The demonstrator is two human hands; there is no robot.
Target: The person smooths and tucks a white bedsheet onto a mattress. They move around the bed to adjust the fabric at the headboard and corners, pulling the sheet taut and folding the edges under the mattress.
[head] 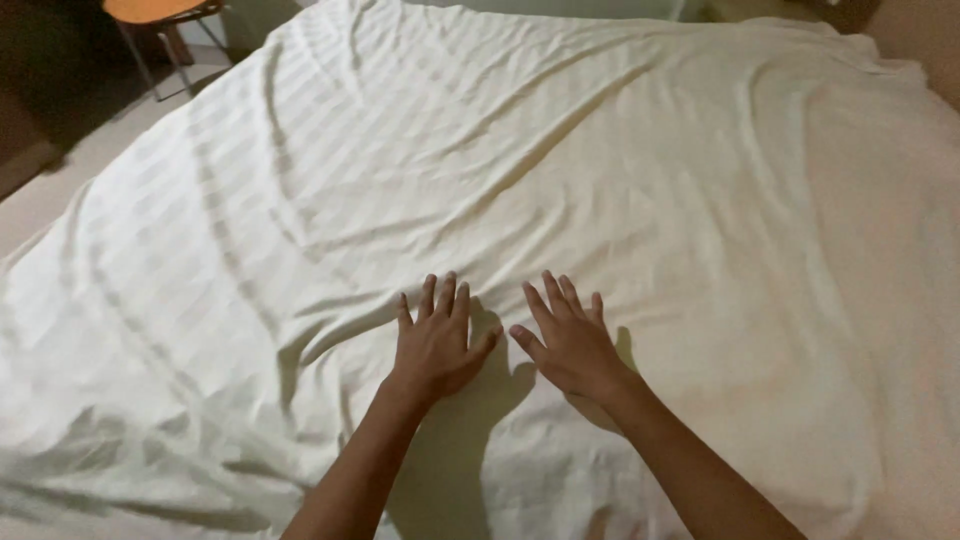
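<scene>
Now both the left hand [436,345] and right hand [572,340] lie flat, fingers spread, on the white sheet [620,180].

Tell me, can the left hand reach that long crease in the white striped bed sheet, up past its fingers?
Probably yes. The left hand lies flat and open on the white striped bed sheet, and the long crease runs just beyond its fingers, with only bare cloth between.

No packages, labels, signs or screens show anywhere around the hands — not beside them, not ahead of them, not off to either side — nothing of that kind is visible.
</scene>
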